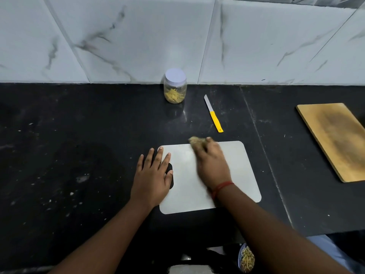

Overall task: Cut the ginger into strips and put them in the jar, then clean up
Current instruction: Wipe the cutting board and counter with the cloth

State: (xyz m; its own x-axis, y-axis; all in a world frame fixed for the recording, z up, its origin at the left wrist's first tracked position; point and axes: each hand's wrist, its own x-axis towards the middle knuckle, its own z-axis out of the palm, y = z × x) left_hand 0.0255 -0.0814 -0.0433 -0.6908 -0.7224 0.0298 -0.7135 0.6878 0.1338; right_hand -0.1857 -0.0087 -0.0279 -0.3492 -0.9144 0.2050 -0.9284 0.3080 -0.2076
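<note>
Wiping the white cutting board (227, 175) is what remains: your right hand (212, 165) clutches a brownish scrubber (195, 140) at its far edge, while your left hand (152, 175) lies flat, fingers spread, steadying the near-left side. Ginger strips already sit in the lidded jar (175, 86) by the wall, the yellow-handled knife (214, 114) lying near it.

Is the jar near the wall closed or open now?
Closed. The jar stands upright with its pale lid sitting on top, and yellow ginger strips show through its clear side.
</note>
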